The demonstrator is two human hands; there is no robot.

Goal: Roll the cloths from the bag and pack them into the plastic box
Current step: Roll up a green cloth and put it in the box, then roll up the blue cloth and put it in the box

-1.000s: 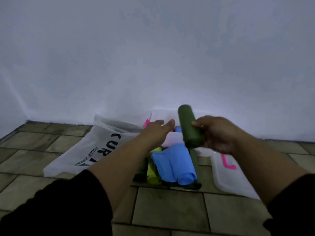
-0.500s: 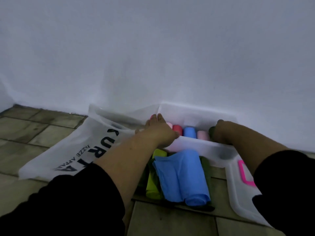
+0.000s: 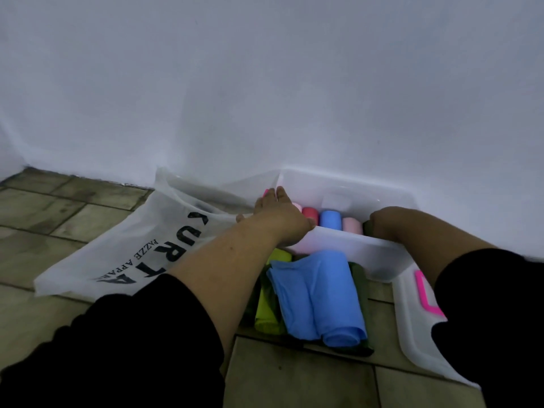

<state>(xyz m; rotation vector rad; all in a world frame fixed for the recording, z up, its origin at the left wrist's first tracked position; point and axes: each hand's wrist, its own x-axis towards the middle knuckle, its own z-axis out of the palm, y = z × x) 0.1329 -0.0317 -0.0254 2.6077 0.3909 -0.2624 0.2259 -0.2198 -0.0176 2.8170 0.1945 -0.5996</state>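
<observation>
1. The plastic box [image 3: 347,248] stands on the tiled floor [image 3: 294,378] against the white wall [image 3: 265,83], its near wall translucent.
2. Inside it, rolled cloths stand in a row: a red roll [image 3: 310,214], a blue roll [image 3: 330,219] and a pink roll [image 3: 351,224], touching side by side. A sliver of another pale pink roll shows behind the left hand.
3. At the right end of the row a dark green roll [image 3: 366,227] is just visible beside the right hand [image 3: 385,222].
4. The right hand reaches down into the box at that green roll; its fingers are hidden behind the box wall, so I cannot tell whether it is gripping.
5. The left hand [image 3: 279,219] lies flat on the left end of the box, fingers stretched out and spread, palm down on the rim, clasping nothing.
6. In front of the box, on the floor, lie loose cloths: a blue cloth [image 3: 318,298] on top, a lime-green cloth [image 3: 266,313] to its left, a dark green one [image 3: 360,278] beneath at the right.
7. The white bag [image 3: 117,251] with black lettering lies flat to the left, its mouth near the box.
8. The box lid [image 3: 412,328], clear with a pink latch [image 3: 426,295], lies on the floor to the right, partly under the right sleeve.
9. Both sleeves are black.
</observation>
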